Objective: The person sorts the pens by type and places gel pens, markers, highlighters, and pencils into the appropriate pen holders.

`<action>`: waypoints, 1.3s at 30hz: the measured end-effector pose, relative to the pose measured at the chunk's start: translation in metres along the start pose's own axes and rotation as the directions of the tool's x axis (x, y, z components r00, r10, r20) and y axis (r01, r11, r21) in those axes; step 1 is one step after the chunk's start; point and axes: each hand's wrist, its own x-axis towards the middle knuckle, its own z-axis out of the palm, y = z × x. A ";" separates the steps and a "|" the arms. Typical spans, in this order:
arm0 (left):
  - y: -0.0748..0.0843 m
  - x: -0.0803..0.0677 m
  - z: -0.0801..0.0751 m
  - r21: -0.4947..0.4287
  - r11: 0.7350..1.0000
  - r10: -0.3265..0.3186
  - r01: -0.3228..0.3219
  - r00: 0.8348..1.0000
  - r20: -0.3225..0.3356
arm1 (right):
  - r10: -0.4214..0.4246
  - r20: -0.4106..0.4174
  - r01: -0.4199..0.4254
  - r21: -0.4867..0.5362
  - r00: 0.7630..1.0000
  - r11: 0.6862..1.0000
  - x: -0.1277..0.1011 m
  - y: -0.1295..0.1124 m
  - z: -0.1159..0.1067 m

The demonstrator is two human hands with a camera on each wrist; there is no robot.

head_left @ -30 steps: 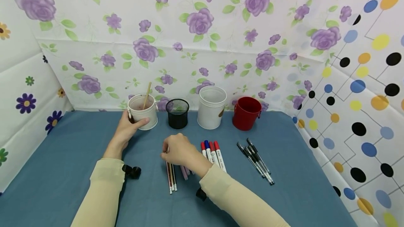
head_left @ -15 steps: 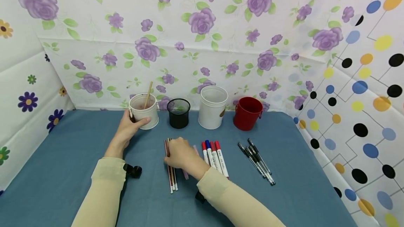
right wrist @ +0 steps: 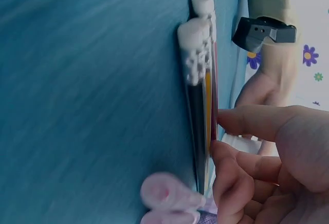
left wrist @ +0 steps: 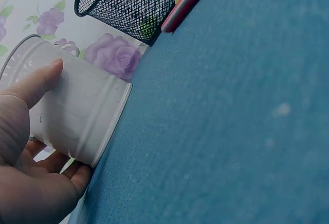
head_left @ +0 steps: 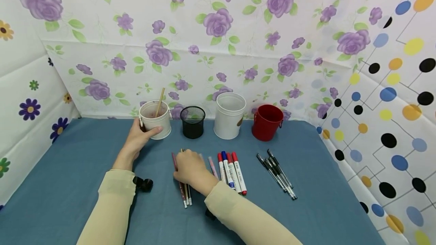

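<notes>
Head view: at centre frame, the pencils (head_left: 184, 188) on the blue cloth (head_left: 306, 214) are pinched by the curled fingers of the right hand (head_left: 189, 167). At centre left, the white cup (head_left: 154, 120) is gripped by the left hand (head_left: 137, 141), thumb on its side.

The head view looks forward and down from above the table (head_left: 68, 169), taking in both arms and the row of cups. The left wrist view sits low and close beside the white cup (left wrist: 77, 116). The right wrist view, rotated sideways, hugs the pencils (right wrist: 201, 95), shared with the head view.
</notes>
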 end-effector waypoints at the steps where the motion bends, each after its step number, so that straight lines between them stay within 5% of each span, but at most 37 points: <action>1: 0.000 0.000 0.000 -0.002 1.000 0.003 -0.003 1.000 0.002 | 0.002 -0.002 -0.002 -0.002 1.000 1.000 0.000 -0.002 0.000; 15: 0.005 -0.002 0.000 -0.014 1.000 0.013 -0.013 1.000 0.012 | 0.067 -0.002 -0.067 -0.010 0.998 0.998 0.004 -0.016 0.002; 26: -0.025 0.014 -0.004 0.016 1.000 0.021 -0.021 1.000 -0.005 | 0.080 0.061 -0.086 0.104 0.995 0.991 0.007 -0.011 0.000; 39: 0.003 -0.003 0.000 -0.017 1.000 0.004 -0.004 1.000 0.014 | -0.008 0.024 0.000 0.328 1.000 0.945 0.007 0.001 -0.030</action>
